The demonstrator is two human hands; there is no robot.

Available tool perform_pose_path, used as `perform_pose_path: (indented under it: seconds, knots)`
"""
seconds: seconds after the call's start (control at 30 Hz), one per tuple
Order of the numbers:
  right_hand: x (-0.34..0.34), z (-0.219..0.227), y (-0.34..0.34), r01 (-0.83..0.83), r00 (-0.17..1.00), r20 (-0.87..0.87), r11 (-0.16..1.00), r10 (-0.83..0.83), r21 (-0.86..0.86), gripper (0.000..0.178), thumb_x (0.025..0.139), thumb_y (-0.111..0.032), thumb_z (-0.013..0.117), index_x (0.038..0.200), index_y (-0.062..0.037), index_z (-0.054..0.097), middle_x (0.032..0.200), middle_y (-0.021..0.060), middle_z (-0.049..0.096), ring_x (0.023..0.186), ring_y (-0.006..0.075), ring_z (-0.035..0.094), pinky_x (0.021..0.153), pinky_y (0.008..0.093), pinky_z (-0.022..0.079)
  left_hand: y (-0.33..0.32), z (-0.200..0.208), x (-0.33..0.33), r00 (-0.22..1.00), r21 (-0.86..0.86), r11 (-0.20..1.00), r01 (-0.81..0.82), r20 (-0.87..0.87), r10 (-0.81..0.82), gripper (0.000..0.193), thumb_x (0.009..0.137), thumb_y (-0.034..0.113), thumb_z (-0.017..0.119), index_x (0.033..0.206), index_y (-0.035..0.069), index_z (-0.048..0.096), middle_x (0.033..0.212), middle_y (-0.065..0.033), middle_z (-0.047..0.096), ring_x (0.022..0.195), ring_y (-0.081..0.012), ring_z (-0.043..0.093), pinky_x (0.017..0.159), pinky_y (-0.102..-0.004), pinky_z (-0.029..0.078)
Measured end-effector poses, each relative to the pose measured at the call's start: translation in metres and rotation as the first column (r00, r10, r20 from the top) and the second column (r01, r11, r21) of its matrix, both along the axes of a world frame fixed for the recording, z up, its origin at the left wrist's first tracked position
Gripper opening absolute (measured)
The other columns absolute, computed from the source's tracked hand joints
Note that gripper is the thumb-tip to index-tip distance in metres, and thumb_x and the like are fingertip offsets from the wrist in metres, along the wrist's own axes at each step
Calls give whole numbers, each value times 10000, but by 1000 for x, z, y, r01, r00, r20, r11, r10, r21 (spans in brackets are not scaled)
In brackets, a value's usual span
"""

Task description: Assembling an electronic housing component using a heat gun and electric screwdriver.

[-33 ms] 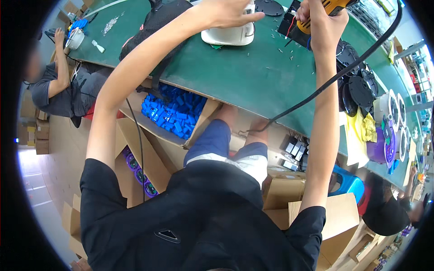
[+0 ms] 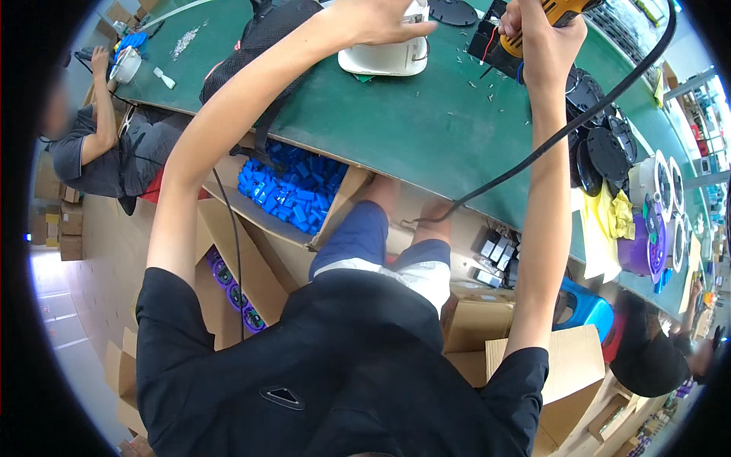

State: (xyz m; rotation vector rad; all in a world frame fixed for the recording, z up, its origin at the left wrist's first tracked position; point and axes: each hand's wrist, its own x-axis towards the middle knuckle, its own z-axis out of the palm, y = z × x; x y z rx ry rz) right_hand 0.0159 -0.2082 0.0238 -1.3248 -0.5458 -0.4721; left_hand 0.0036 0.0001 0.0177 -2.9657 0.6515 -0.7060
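In the head view, the left hand (image 2: 377,21) is laid over the top of a white plastic housing (image 2: 384,55) that rests on the green counter (image 2: 426,129) near its far edge; the fingers (image 2: 411,32) are spread flat and pressed onto the housing rather than curled around it. The right hand (image 2: 542,39) is closed tightly around the grip of a yellow power screwdriver (image 2: 565,9) (only partly in view at the upper rim), and a black cable (image 2: 579,126) is seen running from it down across the counter toward the person's lap. The tool is held just to the right of the housing, above a black tray (image 2: 487,38). Black round discs (image 2: 605,152) are stacked at the right end of the counter. Below the counter's near edge, a cardboard box of small blue parts (image 2: 285,186) is seen by the left knee. Another person (image 2: 103,148) is seated at the far left.
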Motion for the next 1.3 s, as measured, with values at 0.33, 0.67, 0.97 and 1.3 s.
perform_pose_path:
  seconds: [0.33,0.67,0.97,1.3]
  knots:
    - [2,-12,13,-73,997,-6,994,73,82,247,947,-235,710,873,-47,569,552,-6,516,413,88,483,403,236,400,17,9,3,902,-222,969,-111,-432,4,824,819,404,732,1473,41,386,1388,-265,490,1309,-393,463,1114,-441,371]
    - [-7,25,49,-114,993,-6,968,119,225,335,915,-310,744,902,-40,547,548,-8,461,415,90,459,402,247,390,48,0,9,725,-348,839,417,-429,-538,840,638,382,754,1365,68,474,1268,-196,548,1222,-368,511,1081,-440,386]
    - [-9,26,48,-116,993,18,976,115,183,331,919,-297,738,917,-24,551,539,-12,452,408,83,448,400,233,380,46,4,6,758,-326,884,335,-464,-458,888,629,400,757,1381,52,438,1276,-226,542,1230,-366,517,1077,-433,395]
    - [-12,27,51,-149,988,-7,976,152,157,326,923,-307,739,929,-40,553,549,-25,459,417,74,455,404,230,392,47,3,6,749,-328,874,359,-458,-479,888,632,418,746,1378,46,440,1300,-224,532,1248,-369,503,1084,-442,385]
